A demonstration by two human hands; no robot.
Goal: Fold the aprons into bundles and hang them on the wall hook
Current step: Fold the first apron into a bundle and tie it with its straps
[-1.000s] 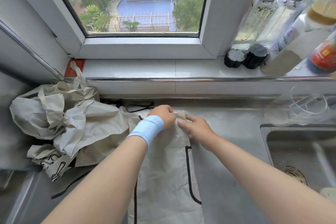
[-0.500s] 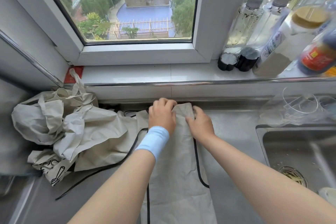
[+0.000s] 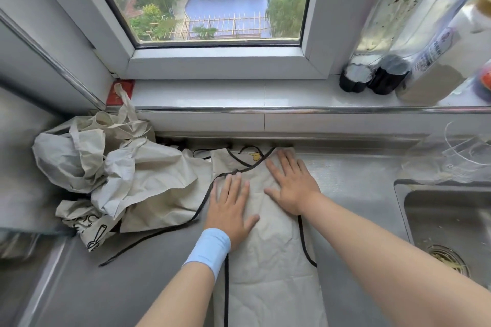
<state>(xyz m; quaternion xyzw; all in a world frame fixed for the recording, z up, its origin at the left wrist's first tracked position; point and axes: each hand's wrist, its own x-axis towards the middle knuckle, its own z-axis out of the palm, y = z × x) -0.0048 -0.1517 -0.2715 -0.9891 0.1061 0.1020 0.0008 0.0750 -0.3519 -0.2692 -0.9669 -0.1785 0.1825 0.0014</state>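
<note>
A beige apron with black trim lies as a long strip on the steel counter, running from the back wall toward me. My left hand, with a light blue wristband, presses flat on its left side. My right hand lies flat with spread fingers on the upper right part. A crumpled heap of more beige aprons sits to the left, one edge reaching under the flat apron. No wall hook is in view.
A steel sink with a drain lies to the right. Clear glassware stands behind it. Bottles line the window sill at the right. A steel rail runs along the left wall.
Both hands gripped the apron's top edge near the back wall before. Now they lie flat and open on the cloth, a little nearer to me, and the top flap with black trim shows.
</note>
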